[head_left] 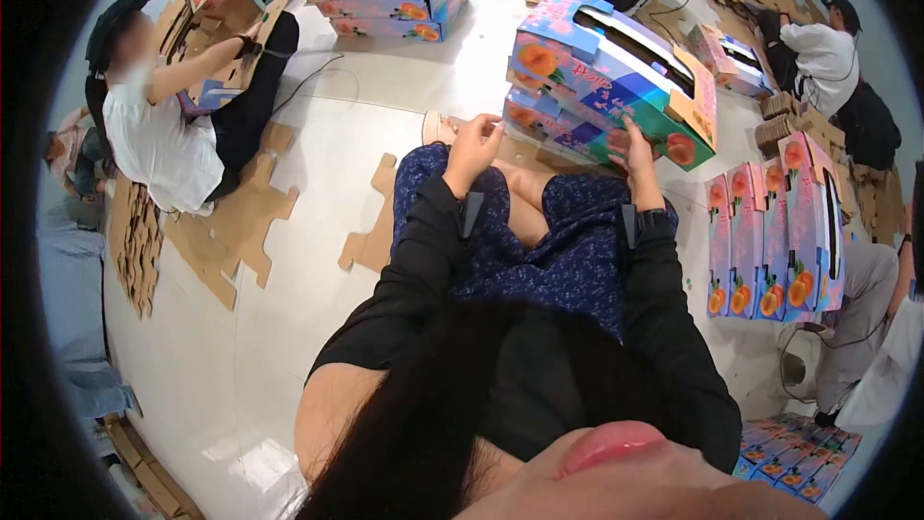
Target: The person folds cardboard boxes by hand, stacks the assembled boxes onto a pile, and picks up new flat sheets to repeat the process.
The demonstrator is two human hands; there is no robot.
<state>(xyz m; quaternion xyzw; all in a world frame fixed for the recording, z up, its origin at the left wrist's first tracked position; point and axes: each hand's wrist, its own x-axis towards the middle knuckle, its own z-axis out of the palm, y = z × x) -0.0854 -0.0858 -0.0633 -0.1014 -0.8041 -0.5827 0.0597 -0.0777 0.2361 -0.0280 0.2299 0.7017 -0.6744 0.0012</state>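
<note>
Two printed cardboard carrying boxes with peach pictures are stacked in front of my knees. The upper box [616, 77] is pink, blue and green, with a long dark slot along its top. Part of the lower box [539, 120] shows beneath it. My right hand [635, 152] lies against the near side of the stack, fingers stretched out. Left of the boxes, above my knee, my left hand [474, 146] is closed with its fingertips pinched together. Whatever it may hold is too small to make out.
Upright peach boxes [770, 231] stand in a row at my right. More boxes are stacked ahead [385, 0]. Flat cardboard sheets [236, 221] lie on the floor at left. A seated person [164, 135] works there; others sit ahead and to the right. Cables cross the floor.
</note>
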